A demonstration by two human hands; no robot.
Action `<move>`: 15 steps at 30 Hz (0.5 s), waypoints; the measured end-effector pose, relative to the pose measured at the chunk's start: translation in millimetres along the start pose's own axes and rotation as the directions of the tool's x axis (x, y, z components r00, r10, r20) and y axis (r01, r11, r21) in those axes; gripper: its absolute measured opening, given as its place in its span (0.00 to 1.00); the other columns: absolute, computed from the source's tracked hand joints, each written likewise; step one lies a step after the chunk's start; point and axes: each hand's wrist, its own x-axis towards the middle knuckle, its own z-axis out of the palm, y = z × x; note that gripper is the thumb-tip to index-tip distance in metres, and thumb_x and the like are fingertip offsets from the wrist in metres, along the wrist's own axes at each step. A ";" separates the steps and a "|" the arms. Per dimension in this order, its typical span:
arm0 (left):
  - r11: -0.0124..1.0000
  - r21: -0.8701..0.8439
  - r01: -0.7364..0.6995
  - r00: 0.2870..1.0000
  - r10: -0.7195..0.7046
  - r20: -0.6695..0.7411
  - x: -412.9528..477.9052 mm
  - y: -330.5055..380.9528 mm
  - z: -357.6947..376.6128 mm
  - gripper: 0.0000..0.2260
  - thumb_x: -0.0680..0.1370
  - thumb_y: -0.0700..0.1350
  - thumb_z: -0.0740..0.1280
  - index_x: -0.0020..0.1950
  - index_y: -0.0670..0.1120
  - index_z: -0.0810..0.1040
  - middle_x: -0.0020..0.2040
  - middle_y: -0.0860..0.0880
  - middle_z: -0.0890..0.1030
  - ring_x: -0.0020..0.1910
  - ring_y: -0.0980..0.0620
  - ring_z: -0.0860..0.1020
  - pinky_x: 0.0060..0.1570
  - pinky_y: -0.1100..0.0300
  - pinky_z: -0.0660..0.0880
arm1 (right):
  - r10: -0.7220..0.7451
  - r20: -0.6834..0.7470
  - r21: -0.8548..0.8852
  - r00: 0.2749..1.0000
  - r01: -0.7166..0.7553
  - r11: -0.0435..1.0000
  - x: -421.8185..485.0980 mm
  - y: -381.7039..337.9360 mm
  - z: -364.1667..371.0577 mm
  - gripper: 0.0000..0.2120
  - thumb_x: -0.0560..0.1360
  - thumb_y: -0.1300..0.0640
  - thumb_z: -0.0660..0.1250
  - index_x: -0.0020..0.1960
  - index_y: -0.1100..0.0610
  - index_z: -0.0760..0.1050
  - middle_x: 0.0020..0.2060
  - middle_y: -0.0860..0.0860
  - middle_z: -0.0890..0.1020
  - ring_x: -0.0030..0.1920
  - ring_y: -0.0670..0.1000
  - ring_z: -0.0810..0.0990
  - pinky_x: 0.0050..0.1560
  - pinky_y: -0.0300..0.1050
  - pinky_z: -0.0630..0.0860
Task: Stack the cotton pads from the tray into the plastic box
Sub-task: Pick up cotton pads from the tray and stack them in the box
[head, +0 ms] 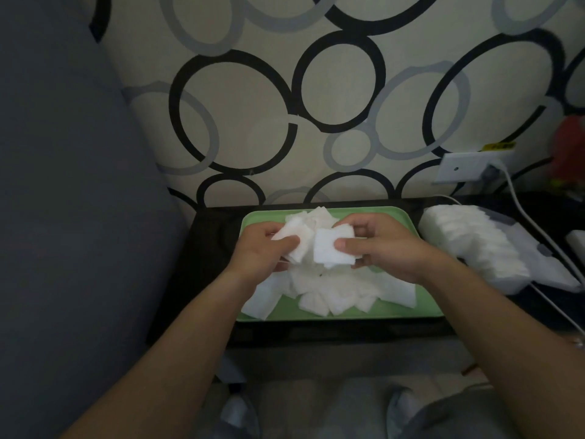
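A wall (285, 106) papered in black and grey rings fills the upper view, and a grey upholstered surface (63, 185) takes up the left side. Below the wall stands a black table (209, 248).

At the middle of the table sits a green tray (348, 314). It holds a loose heap of white cotton pads (332, 296), which lie overlapping at all angles and cover most of its floor. Just beside the tray on the right lies the plastic box (547, 267), pale and translucent. Inside it, stacked pads (468, 242) stand packed on edge in close rows.

Both hands hover over the tray's middle, close together. The left hand (269, 248) pinches some rumpled pads (297, 242), thumb on top and fingers curled beneath. The right hand (383, 245) clamps the squared pads (329, 248) the same way, its thumb pressed flat on the top face. The two bundles touch or overlap between the hands.

On the wall at the right is a white socket plate (459, 167), with a white cable (531, 223) running down past the box. A small yellow label (498, 146) above the plate carries dark marks too blurred to read. A red object (569, 153) sits blurred at the far right edge. No brand or other writing can be made out on the tray or the box.
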 end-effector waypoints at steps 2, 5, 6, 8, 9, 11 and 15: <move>1.000 0.023 -0.003 0.998 0.002 0.056 -2.1 0.9 2.6 0.09 0.78 0.41 0.71 0.58 0.47 0.82 0.49 0.48 0.84 0.46 0.51 0.84 0.39 0.61 0.80 | -0.039 -0.034 -0.017 0.999 0.038 0.999 -1.3 -4.2 3.1 0.17 0.66 0.60 0.77 0.53 0.60 0.80 0.48 0.60 0.85 0.46 0.59 0.82 0.44 0.53 0.76; 0.999 0.032 -0.018 0.990 0.014 0.141 -5.7 3.6 7.3 0.07 0.77 0.39 0.72 0.52 0.50 0.82 0.47 0.49 0.84 0.42 0.53 0.83 0.39 0.60 0.81 | -0.076 -0.094 -0.069 0.993 0.070 0.995 -1.6 -8.4 6.2 0.23 0.60 0.56 0.78 0.53 0.61 0.80 0.44 0.61 0.86 0.48 0.69 0.82 0.49 0.64 0.77; 0.999 0.031 -0.022 0.985 0.017 0.171 -7.2 4.6 8.8 0.08 0.76 0.38 0.72 0.52 0.50 0.83 0.47 0.49 0.85 0.41 0.53 0.83 0.39 0.60 0.81 | -0.083 -0.106 -0.084 0.991 0.075 0.994 -1.7 -9.1 7.0 0.23 0.60 0.56 0.78 0.52 0.62 0.80 0.43 0.60 0.86 0.49 0.70 0.82 0.50 0.67 0.77; 0.999 0.025 -0.031 0.977 0.025 0.210 -9.2 5.7 11.2 0.10 0.76 0.38 0.73 0.55 0.48 0.83 0.48 0.49 0.85 0.40 0.54 0.83 0.38 0.60 0.81 | -0.088 -0.116 -0.107 0.989 0.076 0.991 -0.8 -9.2 7.7 0.20 0.61 0.57 0.79 0.51 0.62 0.81 0.42 0.60 0.86 0.49 0.70 0.81 0.51 0.68 0.77; 0.999 0.022 -0.035 0.975 0.029 0.220 -9.6 5.7 12.1 0.10 0.76 0.38 0.73 0.55 0.48 0.83 0.48 0.49 0.85 0.40 0.54 0.83 0.38 0.60 0.82 | -0.085 -0.119 -0.118 0.989 0.071 0.990 -0.3 -8.6 8.1 0.19 0.61 0.58 0.80 0.50 0.61 0.81 0.41 0.60 0.86 0.49 0.71 0.81 0.51 0.68 0.77; 0.999 0.025 -0.042 0.971 0.035 0.236 -10.5 6.4 13.2 0.10 0.76 0.38 0.72 0.55 0.49 0.83 0.48 0.49 0.85 0.39 0.54 0.83 0.39 0.60 0.82 | -0.073 -0.126 -0.135 0.989 0.056 0.989 0.9 -7.8 8.3 0.19 0.60 0.58 0.80 0.48 0.61 0.81 0.40 0.61 0.86 0.48 0.71 0.81 0.51 0.69 0.77; 0.999 0.026 -0.044 0.962 0.035 0.272 -11.9 7.8 13.4 0.09 0.79 0.40 0.70 0.57 0.49 0.84 0.45 0.51 0.86 0.39 0.55 0.84 0.41 0.60 0.82 | -0.061 -0.132 -0.166 0.989 0.038 0.985 2.8 -6.6 7.1 0.16 0.62 0.63 0.81 0.46 0.62 0.80 0.38 0.60 0.85 0.40 0.62 0.82 0.47 0.65 0.79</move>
